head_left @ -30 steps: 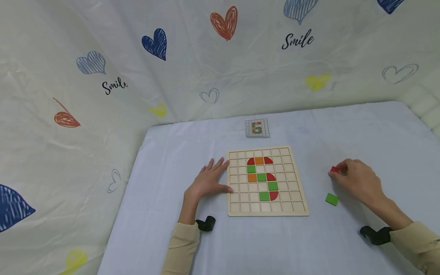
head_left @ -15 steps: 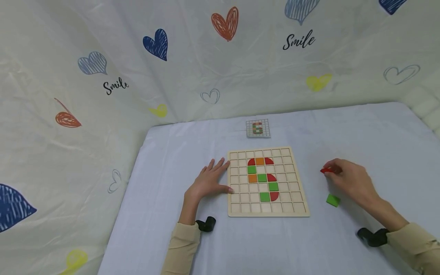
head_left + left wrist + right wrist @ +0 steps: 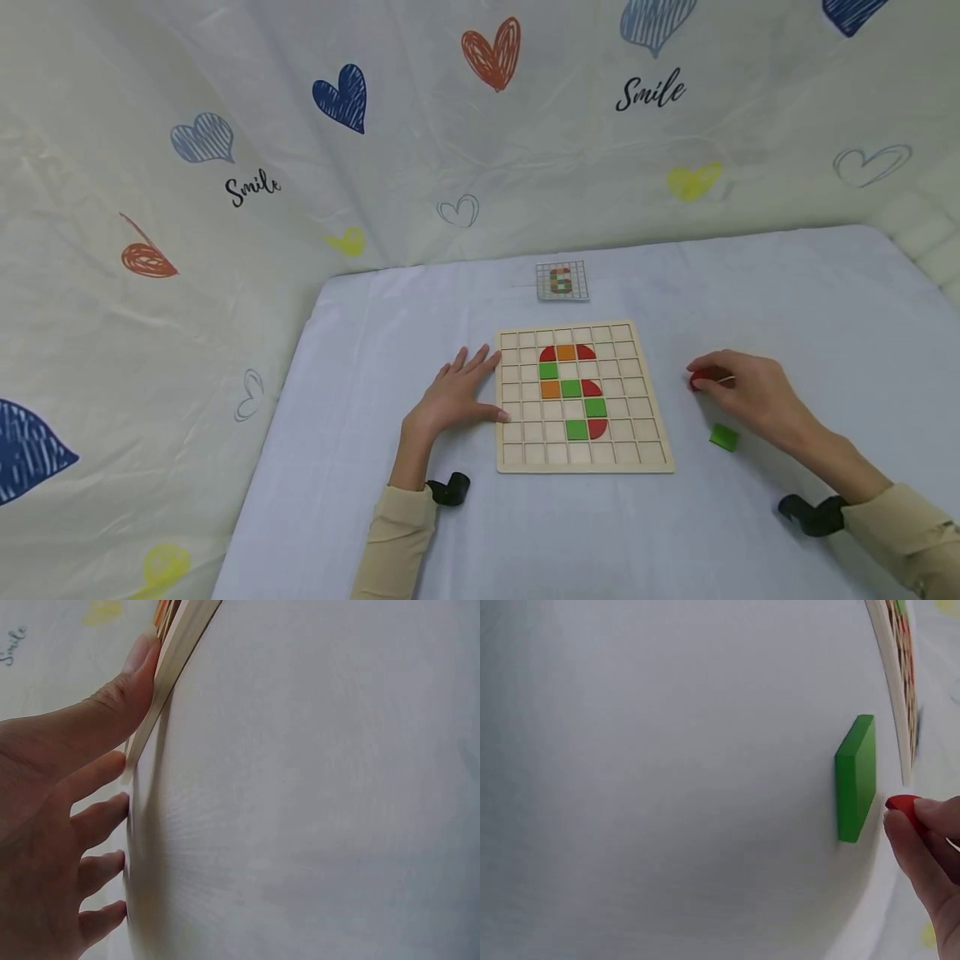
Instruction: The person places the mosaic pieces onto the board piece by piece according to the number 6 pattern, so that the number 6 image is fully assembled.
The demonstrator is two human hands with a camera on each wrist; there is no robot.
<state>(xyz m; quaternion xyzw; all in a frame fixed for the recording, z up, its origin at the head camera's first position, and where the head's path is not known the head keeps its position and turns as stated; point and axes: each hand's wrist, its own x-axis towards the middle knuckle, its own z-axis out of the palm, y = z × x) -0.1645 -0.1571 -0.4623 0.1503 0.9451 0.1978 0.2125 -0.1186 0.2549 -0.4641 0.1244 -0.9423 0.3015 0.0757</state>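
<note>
My right hand pinches a red piece between thumb and fingers, to the right of the wooden grid board. In the right wrist view that red piece shows at the fingertips, partly hidden by them. Just below the hand, a green square tile lies on the white cloth. My left hand is spread with straight fingers, its thumb and a fingertip touching the board's left edge. Red rounded tiles, green squares and orange squares sit in the board's cells.
Behind the board lies a small pattern card with a similar coloured figure on a grid. White cloth covers the table. A curtain printed with hearts hangs at the back and left.
The right hand has moved left a little with the red piece, which has turned in its fingers. The left hand has stayed at the board's edge.
</note>
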